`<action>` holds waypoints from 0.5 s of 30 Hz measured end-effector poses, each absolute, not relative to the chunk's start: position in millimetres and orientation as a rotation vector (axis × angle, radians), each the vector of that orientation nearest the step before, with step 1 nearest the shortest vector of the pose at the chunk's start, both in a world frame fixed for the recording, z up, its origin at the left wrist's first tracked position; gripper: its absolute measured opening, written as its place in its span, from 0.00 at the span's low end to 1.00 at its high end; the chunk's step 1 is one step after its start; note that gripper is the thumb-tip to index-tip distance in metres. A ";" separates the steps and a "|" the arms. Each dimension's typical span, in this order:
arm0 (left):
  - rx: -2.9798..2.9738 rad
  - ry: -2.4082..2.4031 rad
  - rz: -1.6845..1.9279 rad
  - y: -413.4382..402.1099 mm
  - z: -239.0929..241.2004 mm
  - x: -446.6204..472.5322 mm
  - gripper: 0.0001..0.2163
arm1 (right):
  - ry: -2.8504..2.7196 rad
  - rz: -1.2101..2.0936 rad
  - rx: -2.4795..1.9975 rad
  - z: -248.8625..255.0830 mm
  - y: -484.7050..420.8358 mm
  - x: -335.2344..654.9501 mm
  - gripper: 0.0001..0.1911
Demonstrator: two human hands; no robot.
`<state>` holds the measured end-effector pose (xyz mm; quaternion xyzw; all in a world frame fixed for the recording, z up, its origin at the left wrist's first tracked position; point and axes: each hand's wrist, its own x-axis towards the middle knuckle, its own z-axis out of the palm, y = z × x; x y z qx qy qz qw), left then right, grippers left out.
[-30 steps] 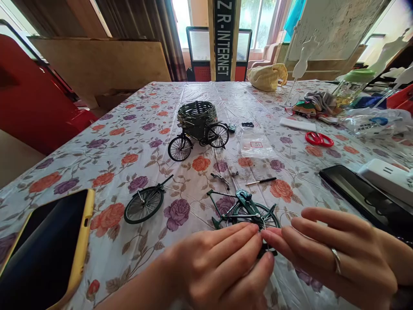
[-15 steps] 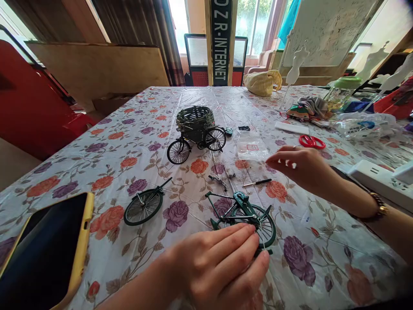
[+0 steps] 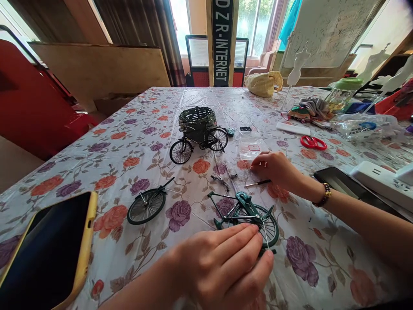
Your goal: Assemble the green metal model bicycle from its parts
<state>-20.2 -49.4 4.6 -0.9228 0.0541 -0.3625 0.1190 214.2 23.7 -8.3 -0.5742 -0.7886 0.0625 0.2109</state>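
Your left hand (image 3: 222, 267): fingers together, pinching frame (image 3: 242, 201), near centre | your right hand (image 3: 274, 168): curled just beyond screwdriver (image 3: 258, 183), can't tell grip | room: bare cloth right of frame, and between frame and wheel (image 3: 146, 206); phone (image 3: 48, 254) crowds near-left edge | count: phones 2, second phone (image 3: 342, 183) right; wheel 1; trike (image 3: 198, 129) 1; scissors (image 3: 312, 142) 1.

The left hand (image 3: 222, 267) covers the near edge of the green bicycle frame (image 3: 245, 211); the yellow phone (image 3: 48, 249) is cut off at the bottom-left corner.
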 end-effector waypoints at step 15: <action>-2.732 0.118 -1.066 -50.6 5.5 -20.3 0.11 | -1.835 0.832 -1.399 24.9 -16.2 202.2 0.10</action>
